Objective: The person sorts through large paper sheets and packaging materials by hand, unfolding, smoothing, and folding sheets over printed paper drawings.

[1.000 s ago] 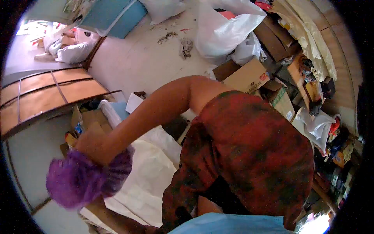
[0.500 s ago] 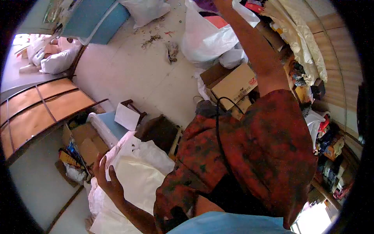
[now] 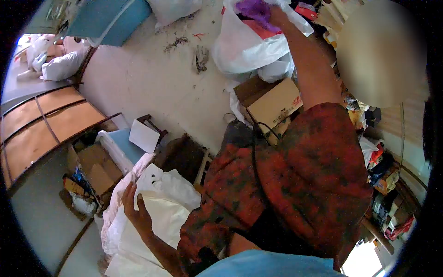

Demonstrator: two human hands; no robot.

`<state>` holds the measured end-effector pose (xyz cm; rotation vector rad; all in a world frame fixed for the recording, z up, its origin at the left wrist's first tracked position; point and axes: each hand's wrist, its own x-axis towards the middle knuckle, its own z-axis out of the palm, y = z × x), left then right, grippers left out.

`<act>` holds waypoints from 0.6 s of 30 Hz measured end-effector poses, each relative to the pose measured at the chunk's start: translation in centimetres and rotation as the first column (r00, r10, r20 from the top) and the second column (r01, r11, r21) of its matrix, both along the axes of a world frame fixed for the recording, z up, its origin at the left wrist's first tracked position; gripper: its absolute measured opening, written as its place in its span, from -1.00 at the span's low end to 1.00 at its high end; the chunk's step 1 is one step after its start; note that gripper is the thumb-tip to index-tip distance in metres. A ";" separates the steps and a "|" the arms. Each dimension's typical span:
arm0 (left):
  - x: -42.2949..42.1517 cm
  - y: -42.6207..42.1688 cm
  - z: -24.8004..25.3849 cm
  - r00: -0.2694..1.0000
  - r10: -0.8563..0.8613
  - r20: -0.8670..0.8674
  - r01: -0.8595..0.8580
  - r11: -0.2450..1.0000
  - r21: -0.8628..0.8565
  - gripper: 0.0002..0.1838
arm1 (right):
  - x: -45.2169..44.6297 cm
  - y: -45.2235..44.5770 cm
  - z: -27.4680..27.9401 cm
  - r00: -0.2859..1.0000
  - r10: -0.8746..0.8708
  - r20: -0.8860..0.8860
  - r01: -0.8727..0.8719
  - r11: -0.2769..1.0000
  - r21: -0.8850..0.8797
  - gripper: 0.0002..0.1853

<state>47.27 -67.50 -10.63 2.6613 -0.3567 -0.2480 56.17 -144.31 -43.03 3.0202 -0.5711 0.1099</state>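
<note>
My right arm reaches up to the top of the view, where my right hand [image 3: 278,18] grips a bright purple cloth [image 3: 256,10]. The cloth sits at the mouth of a large white plastic bag [image 3: 235,48], with something red-pink [image 3: 260,30] showing inside. My fingers there are partly hidden by the cloth. At the lower left my left hand [image 3: 137,212] has its fingers spread and holds nothing. It hovers over or rests on a pale cream sheet [image 3: 161,212]; I cannot tell whether they touch. A pink quilted cloth [image 3: 115,207] lies beside the sheet.
An open cardboard box [image 3: 277,104] stands below the white bag. Left are a blue-and-white bin [image 3: 121,150], another cardboard box [image 3: 97,168] and an orange-panelled frame [image 3: 60,115]. Debris [image 3: 200,57] lies on the floor. Cluttered shelves [image 3: 387,203] line the right side.
The purple cloth has come further into view, with my right hand on it at the bag's mouth. My left hand has shifted slightly right and down. A blurred patch now covers the upper right.
</note>
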 end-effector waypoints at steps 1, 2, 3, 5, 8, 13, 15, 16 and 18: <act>-0.2 0.2 -0.1 1.000 -0.006 0.004 0.006 1.000 0.019 -0.65 | -0.2 -0.3 -3.4 0.995 0.082 -0.049 -0.075 0.989 0.128 -0.36; -0.4 0.4 -0.4 1.000 -0.012 0.014 0.012 0.999 0.033 -0.66 | -0.5 0.0 -6.1 0.983 0.160 -0.092 -0.131 0.955 0.266 -0.38; -0.6 0.6 -0.4 1.000 -0.016 0.021 0.015 0.999 0.049 -0.66 | -0.7 1.6 -8.2 0.990 0.051 -0.133 -0.005 0.946 0.325 -0.38; -1.2 0.9 -0.2 1.000 -0.001 0.024 0.001 1.000 0.019 -0.67 | 0.0 3.6 -10.1 0.975 0.082 -0.206 -0.010 0.945 0.327 -0.38; -2.0 2.7 -0.4 0.999 0.001 0.041 -0.002 1.000 0.017 -0.68 | -0.6 6.2 -9.6 0.980 0.054 -0.192 0.002 0.959 0.282 -0.40; -5.8 5.4 0.3 0.975 0.183 0.123 -0.176 0.982 -0.064 -0.64 | 0.8 9.2 -8.1 0.966 0.258 -0.018 -0.252 0.954 0.161 -0.41; -8.2 6.7 0.9 0.950 0.250 0.189 -0.237 0.967 -0.090 -0.61 | 3.3 11.3 -6.4 0.922 0.365 0.130 -0.372 0.927 0.039 -0.42; -9.4 7.7 0.9 0.943 0.255 0.215 -0.238 0.966 -0.102 -0.61 | 4.5 12.5 -5.9 0.884 0.411 0.223 -0.414 0.910 -0.036 -0.42; -12.9 10.0 0.8 0.901 0.308 0.306 -0.295 0.951 -0.087 -0.59 | 7.4 16.8 -4.2 0.752 0.501 0.429 -0.477 0.862 -0.169 -0.42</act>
